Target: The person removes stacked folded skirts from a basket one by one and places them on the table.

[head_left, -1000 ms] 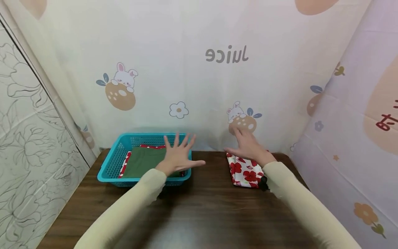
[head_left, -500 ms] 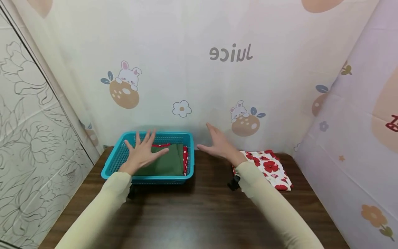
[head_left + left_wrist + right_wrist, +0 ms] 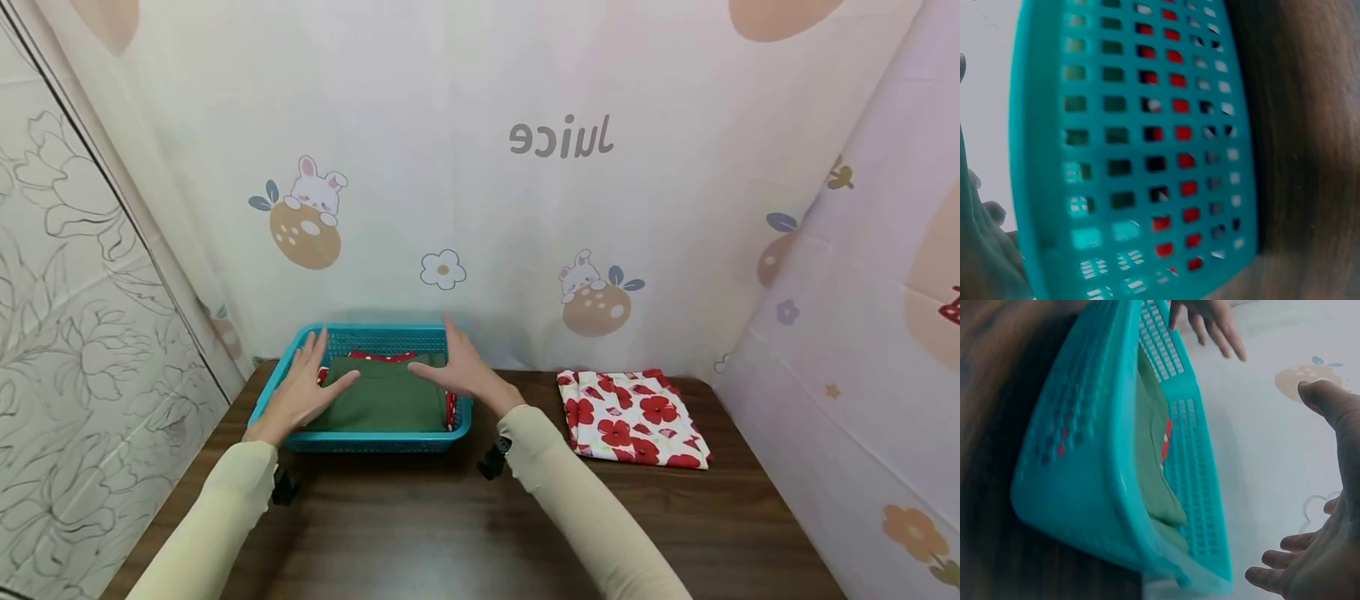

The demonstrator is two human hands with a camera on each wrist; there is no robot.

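Note:
A turquoise plastic basket [image 3: 367, 443] with perforated walls stands at the back left of the table. Inside lies a folded dark green cloth [image 3: 382, 396] over red cloth with white dots [image 3: 451, 408]. My left hand [image 3: 300, 392], fingers straight and thumb spread, is over the basket's left side. Over the right end is my right hand [image 3: 467, 367], its thumb pointing inward above the green cloth. Neither hand holds anything. In the right wrist view the right hand [image 3: 1319, 550] shows beside the basket's rim, fingers apart from it.
A folded white cloth with red flowers [image 3: 630, 417] lies at the table's back right. The dark wooden table [image 3: 420, 533] meets a printed curtain [image 3: 480, 208] behind, with more curtain on both sides.
Both hands have moved left; the right hand has gone from over the flowered cloth to the basket's right end, the left to its left side. The flowered cloth is now uncovered.

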